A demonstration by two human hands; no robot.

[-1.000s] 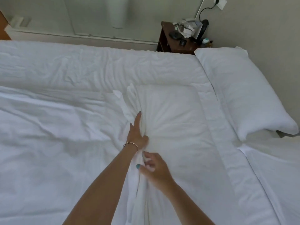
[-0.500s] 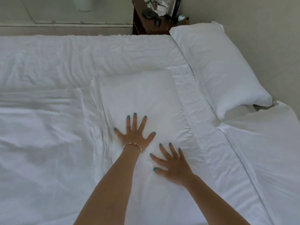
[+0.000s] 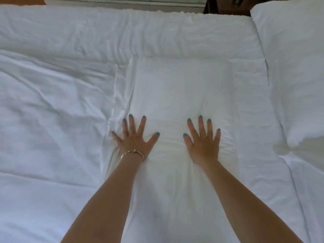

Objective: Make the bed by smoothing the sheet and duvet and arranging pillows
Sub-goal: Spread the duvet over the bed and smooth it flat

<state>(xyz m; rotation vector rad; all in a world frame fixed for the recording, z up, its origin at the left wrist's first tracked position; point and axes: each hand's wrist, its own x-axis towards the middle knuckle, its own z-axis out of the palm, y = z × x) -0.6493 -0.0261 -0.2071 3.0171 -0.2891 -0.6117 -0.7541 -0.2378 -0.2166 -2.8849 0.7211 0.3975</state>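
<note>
The flat pillow (image 3: 180,106) lies mid-bed under the woman's palms, its left edge lapping the rumpled duvet (image 3: 52,111), with the sheet (image 3: 122,32) wrinkled beyond it. A second ago the left hand (image 3: 135,139) was bunching the fabric there; now it presses flat, fingers (image 3: 131,125) spread wide and holding nothing, and the right hand (image 3: 203,142) has slid away from it toward the pillow's right side, equally splayed. That looks like an outward smoothing stroke well under way, with creases remaining near the left wrist. The plump second pillow (image 3: 294,76) sits at the right, apparently untouched, so arranging seems yet to come
</note>
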